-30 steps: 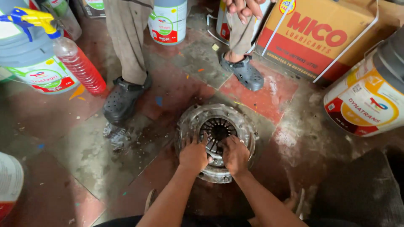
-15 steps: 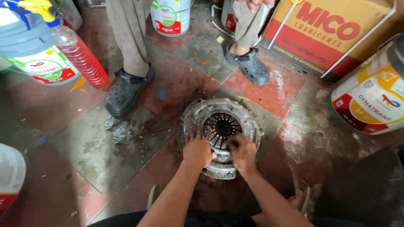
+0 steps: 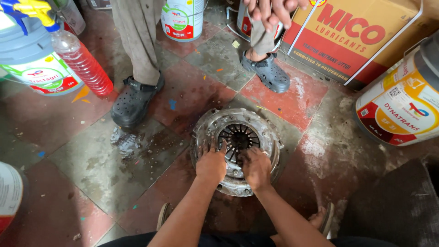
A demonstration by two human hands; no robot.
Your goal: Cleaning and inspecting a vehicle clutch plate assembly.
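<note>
- At the far left stand one pale blue-lidded bucket (image 3: 32, 59) and, just beside it, one clear bottle of red liquid (image 3: 80, 61) with a yellow and blue spray head. One more container edge (image 3: 9, 196) shows at the near left.
- One other person stands at the far side: two dark slip-on shoes, the scene-left shoe (image 3: 135, 100) and the scene-right shoe (image 3: 267, 71), with that person's hand (image 3: 270, 9) hanging at the top edge.
- One white and red pail (image 3: 182, 18) sits between those legs, far back.
- The one round metal disc (image 3: 235, 148), dirty grey with a ring of spring fingers round a dark centre hole, lies flat on the tiled floor (image 3: 91, 183) in the middle of the scene, near the wearer's knees.
- The left hand (image 3: 211, 162) lies palm down on the near-left part of the disc, fingers spread and reaching toward the hole; it grips nothing, only presses.
- The right hand (image 3: 256, 168) lies palm down on the near-right part, fingers loosely curled over the spring fingers; no grasp shows.
- To press well, I judge both palms should bear evenly and straight down, so the disc stays flat and does not rock on the greasy tiles.
- At the right sit one red and tan carton (image 3: 361, 41) and one white, red and yellow drum (image 3: 404, 105).
</note>
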